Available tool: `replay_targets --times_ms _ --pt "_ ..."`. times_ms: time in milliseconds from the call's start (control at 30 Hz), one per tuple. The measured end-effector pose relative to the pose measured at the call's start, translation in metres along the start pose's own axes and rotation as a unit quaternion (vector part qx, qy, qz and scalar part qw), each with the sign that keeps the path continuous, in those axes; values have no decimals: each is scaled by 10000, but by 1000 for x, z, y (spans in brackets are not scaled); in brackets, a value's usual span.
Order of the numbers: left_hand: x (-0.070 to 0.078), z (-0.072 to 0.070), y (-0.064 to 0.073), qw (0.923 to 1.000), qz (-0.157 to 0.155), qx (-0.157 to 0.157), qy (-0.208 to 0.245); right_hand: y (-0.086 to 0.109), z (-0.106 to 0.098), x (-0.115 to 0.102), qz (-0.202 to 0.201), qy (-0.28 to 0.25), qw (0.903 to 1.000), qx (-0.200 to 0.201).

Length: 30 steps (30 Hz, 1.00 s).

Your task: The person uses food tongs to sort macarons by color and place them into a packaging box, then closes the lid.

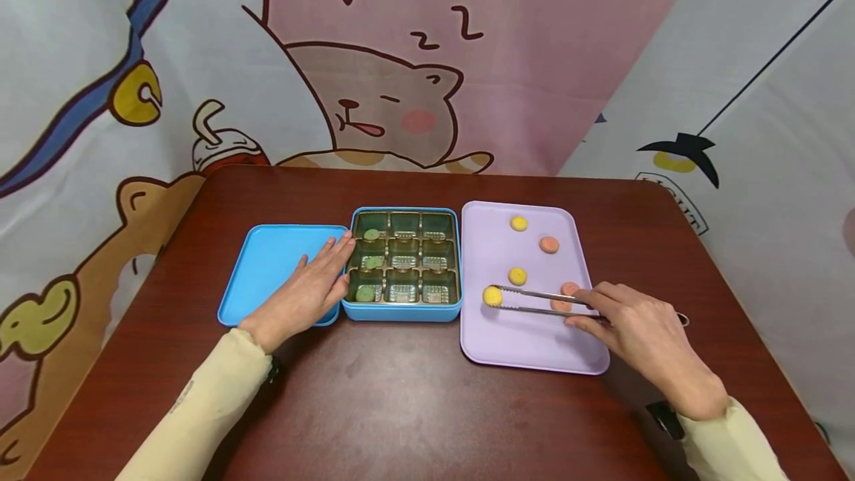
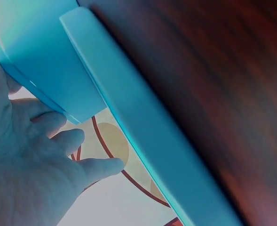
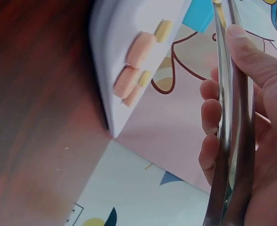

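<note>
My right hand grips metal tongs over the lilac tray. Between the tong tips is a yellow round piece, close over the tray's left part. My left hand lies with fingers extended against the left side of the blue box; in the left wrist view, its fingers meet the box wall. Inside the box, a gold insert has several compartments in a grid. Green round pieces, one of them in front, occupy the left column; the other compartments hold nothing.
On the tray sit more yellow pieces and several pink ones, some partly behind the tongs. A blue lid lies left of the box, under my left forearm and hand. Behind the dark wooden table hangs a cartoon-printed cloth.
</note>
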<state>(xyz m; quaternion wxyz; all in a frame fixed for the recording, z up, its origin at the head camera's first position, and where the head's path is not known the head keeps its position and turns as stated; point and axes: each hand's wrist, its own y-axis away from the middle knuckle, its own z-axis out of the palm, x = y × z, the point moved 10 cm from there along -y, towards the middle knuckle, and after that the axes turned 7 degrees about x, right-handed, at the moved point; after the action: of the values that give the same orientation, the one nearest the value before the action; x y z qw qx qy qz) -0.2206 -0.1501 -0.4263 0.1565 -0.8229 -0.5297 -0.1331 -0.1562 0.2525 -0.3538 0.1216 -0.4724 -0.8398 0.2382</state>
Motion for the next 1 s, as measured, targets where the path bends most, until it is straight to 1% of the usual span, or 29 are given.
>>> replay_targets --times_ms 400,600,800,1000 --pt "1 0 1 10000 -15 -1 53 -13 -13 -11 -128 -107 9994 292" --pt "1 0 1 10000 -52 -43 61 -22 -18 -21 -313 -303 9977 510" --pt "1 0 0 10000 -57 -32 33 -32 -16 -31 -387 -440 9971 476" --pt "1 0 0 10000 -39 33 4 -41 -12 -40 -497 -502 9959 562"
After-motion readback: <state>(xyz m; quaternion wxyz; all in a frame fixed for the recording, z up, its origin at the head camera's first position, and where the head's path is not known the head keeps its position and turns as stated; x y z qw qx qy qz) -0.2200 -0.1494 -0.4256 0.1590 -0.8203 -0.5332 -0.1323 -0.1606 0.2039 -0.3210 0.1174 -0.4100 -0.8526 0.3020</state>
